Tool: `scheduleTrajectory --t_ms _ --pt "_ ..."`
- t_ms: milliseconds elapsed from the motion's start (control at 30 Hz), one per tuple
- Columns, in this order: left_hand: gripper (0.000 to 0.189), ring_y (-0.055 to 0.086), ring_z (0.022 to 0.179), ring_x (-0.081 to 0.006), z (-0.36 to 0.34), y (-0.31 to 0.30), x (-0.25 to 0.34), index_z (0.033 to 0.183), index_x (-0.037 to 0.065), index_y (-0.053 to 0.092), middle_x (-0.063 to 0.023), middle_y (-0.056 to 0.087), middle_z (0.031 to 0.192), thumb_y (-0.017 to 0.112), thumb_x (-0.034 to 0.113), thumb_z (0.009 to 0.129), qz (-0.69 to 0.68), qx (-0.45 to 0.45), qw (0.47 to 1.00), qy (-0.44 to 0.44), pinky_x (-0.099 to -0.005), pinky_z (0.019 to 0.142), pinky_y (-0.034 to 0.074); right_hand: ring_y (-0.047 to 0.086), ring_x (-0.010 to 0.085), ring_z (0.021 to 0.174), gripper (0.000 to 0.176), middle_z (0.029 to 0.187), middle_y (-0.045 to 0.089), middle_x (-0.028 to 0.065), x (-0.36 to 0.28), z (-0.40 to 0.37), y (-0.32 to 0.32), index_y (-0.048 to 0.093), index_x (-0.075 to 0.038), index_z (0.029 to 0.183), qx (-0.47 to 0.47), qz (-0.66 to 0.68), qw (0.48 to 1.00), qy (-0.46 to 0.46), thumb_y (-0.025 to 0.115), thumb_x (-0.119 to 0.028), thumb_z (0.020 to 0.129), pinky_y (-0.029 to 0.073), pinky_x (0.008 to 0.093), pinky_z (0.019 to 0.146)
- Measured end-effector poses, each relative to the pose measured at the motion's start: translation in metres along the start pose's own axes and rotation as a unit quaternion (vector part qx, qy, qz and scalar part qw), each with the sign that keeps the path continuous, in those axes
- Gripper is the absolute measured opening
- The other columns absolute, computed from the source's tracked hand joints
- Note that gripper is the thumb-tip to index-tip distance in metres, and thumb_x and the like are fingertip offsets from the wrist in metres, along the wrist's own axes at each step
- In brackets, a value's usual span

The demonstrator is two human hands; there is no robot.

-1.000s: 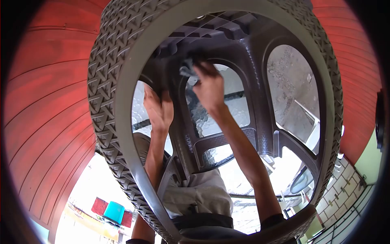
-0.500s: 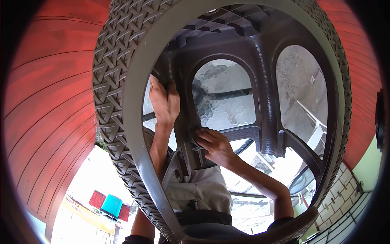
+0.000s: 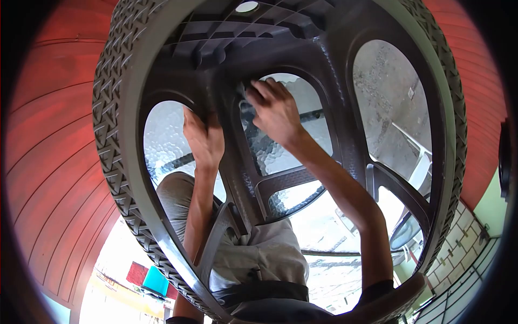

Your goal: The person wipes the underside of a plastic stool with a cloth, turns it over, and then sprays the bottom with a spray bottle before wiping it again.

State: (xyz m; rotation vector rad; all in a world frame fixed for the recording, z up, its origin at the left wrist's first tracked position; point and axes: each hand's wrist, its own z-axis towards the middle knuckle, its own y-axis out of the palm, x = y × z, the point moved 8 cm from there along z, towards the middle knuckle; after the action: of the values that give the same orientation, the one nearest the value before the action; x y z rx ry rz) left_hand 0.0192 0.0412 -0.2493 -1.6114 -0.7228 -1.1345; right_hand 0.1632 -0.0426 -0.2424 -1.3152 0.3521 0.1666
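The right hand [image 3: 275, 110], curled at upper centre, its hold unclear from here, could skid if the left hand [image 3: 204, 139] slackens its clasp on the wicker-patterned plastic chair [image 3: 345, 119].

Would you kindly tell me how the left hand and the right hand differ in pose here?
The left hand grips the dark plastic frame, while the right hand is curled by the upper part of the centre opening.
The right hand's bent fingers show clearly; the left hand's fingertips are hidden.
Both are bare and seen through the frame's wide rim.
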Motion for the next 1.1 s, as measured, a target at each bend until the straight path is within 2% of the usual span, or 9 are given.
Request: scheduleTrajectory --t_ms 100,133,333,633,667,767,867,1000,1100 --pt "0.047 0.067 0.106 -0.0289 0.000 0.000 -0.003 0.136 -0.006 0.051 -0.0223 0.070 0.115 0.054 0.001 0.090 -0.003 -0.010 1.000 0.003 -0.0354 0.097 0.047 0.059 0.0294 0.107 0.043 0.110 0.059 0.0147 0.032 0.000 -0.010 0.071 -0.002 0.104 -0.018 -0.034 0.997 0.061 0.081 -0.008 0.062 0.056 0.0406 0.090" --pt "0.047 0.067 0.106 -0.0290 0.000 0.000 -0.001 0.136 -0.005 0.050 -0.0224 0.070 0.115 0.054 0.001 0.090 -0.005 -0.013 1.000 -0.002 -0.0353 0.097 0.047 0.061 0.0303 0.105 0.037 0.109 0.057 0.0169 0.039 0.001 -0.027 0.070 0.000 0.103 -0.019 -0.049 0.996 0.072 0.080 -0.006 0.068 0.058 0.0407 0.087" --pt "0.046 0.068 0.106 -0.0310 -0.002 0.001 -0.002 0.137 -0.005 0.049 -0.0233 0.070 0.116 0.055 0.000 0.092 -0.002 -0.023 1.000 -0.013 -0.0353 0.097 0.047 0.063 0.0367 0.097 0.022 0.106 0.057 0.0203 0.068 -0.020 -0.070 0.070 0.002 0.097 -0.033 -0.051 0.985 0.161 0.076 -0.001 0.076 0.058 0.0453 0.081" --pt "0.046 0.069 0.108 -0.0399 -0.002 0.001 0.007 0.137 -0.005 0.049 -0.0259 0.069 0.115 0.054 -0.002 0.091 0.015 -0.015 1.000 -0.007 -0.0377 0.097 0.048 0.062 0.0394 0.090 0.021 0.096 0.056 0.0197 0.064 -0.104 -0.104 0.068 0.003 0.099 -0.100 -0.004 0.956 0.274 0.075 0.002 0.078 0.052 0.0502 0.077" --pt "0.047 0.069 0.108 -0.0409 -0.002 0.000 0.006 0.137 -0.005 0.049 -0.0262 0.069 0.115 0.054 -0.003 0.090 0.016 -0.015 1.000 -0.008 -0.0379 0.097 0.048 0.063 0.0359 0.081 0.020 0.093 0.058 0.0164 0.058 -0.115 -0.110 0.069 0.003 0.098 -0.074 -0.015 0.964 0.255 0.072 0.007 0.079 0.051 0.0462 0.069" --pt "0.053 0.065 0.104 -0.0496 -0.002 0.000 0.006 0.139 -0.003 0.047 -0.0296 0.066 0.115 0.049 -0.006 0.087 0.021 -0.007 1.000 0.017 -0.0381 0.093 0.050 0.062 0.0357 0.078 0.022 0.091 0.057 0.0168 0.048 -0.161 -0.115 0.069 0.004 0.099 -0.071 0.018 0.950 0.303 0.071 0.008 0.077 0.050 0.0446 0.066" --pt "0.050 0.066 0.103 -0.0486 -0.002 0.002 0.010 0.137 -0.003 0.048 -0.0289 0.067 0.114 0.049 -0.006 0.087 0.011 -0.007 1.000 0.015 -0.0373 0.091 0.050 0.062 0.0358 0.074 0.023 0.090 0.057 0.0176 0.036 -0.194 -0.122 0.069 0.004 0.099 -0.051 0.034 0.930 0.362 0.069 0.008 0.076 0.049 0.0441 0.063" --pt "0.046 0.068 0.100 -0.0478 -0.004 0.003 0.011 0.134 -0.003 0.050 -0.0278 0.069 0.109 0.049 -0.003 0.088 0.019 -0.002 1.000 0.014 -0.0402 0.090 0.051 0.064 0.0362 0.074 0.026 0.091 0.058 0.0190 0.019 -0.217 -0.109 0.070 0.005 0.100 0.017 0.053 0.926 0.374 0.068 0.008 0.074 0.050 0.0440 0.062" --pt "0.045 0.068 0.099 -0.0475 -0.005 0.002 0.015 0.134 -0.003 0.050 -0.0279 0.070 0.108 0.050 -0.002 0.089 0.034 0.006 0.999 0.027 -0.0414 0.091 0.051 0.065 0.0330 0.074 0.033 0.091 0.058 0.0176 0.001 -0.219 -0.089 0.071 0.004 0.105 0.045 0.090 0.924 0.368 0.069 0.010 0.073 0.050 0.0421 0.062"
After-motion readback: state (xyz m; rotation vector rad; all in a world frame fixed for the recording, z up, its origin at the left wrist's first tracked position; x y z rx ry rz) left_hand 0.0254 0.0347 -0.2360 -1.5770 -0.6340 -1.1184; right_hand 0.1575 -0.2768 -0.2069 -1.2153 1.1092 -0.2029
